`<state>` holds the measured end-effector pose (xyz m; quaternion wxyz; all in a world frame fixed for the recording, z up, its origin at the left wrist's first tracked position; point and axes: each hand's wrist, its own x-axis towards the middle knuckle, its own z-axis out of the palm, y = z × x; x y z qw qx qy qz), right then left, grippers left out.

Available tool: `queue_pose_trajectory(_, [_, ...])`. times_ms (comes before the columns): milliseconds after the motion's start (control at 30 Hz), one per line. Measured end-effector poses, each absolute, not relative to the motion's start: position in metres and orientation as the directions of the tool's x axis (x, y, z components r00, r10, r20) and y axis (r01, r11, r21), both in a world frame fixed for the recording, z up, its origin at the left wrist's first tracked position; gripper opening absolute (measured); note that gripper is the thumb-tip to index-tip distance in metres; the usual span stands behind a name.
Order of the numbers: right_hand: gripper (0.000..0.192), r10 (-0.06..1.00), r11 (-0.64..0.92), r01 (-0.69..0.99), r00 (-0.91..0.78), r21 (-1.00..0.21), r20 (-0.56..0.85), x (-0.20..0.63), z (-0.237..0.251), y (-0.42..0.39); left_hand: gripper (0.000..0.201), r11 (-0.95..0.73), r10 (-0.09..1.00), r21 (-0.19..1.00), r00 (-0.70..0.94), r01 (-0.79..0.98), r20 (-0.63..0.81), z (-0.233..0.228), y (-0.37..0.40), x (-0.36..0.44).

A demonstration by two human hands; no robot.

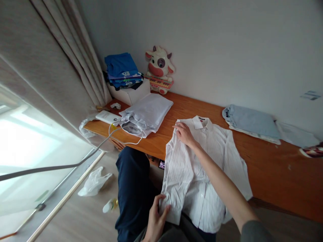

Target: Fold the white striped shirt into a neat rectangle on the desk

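Observation:
A white striped collared shirt [214, 158] lies face up on the wooden table [277, 174], its lower part hanging over the front edge. My right hand [184, 133] presses flat on the shirt's left shoulder, beside the collar. My left hand [157, 220] grips the shirt's lower left edge, which looks like a folded sleeve, below the table's edge.
Folded white cloth [146, 114] lies at the left, next to a white power bank [107, 117] with a cable. A blue clothes stack [122, 70] sits on a white box, a cow toy keyboard [159, 69] by the wall. Light blue folded garments [249, 121] lie at the right.

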<state>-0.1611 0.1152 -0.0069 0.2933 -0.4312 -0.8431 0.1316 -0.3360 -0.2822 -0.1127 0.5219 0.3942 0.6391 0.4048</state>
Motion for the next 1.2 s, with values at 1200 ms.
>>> queue_pose_trajectory(1200, [0.033,0.572,0.812,0.521,-0.800,-0.261,0.182,-0.134,0.004,0.207,0.056,0.359,0.918,0.928,-0.216,0.098,-0.332,-0.090,-0.293,-0.346])
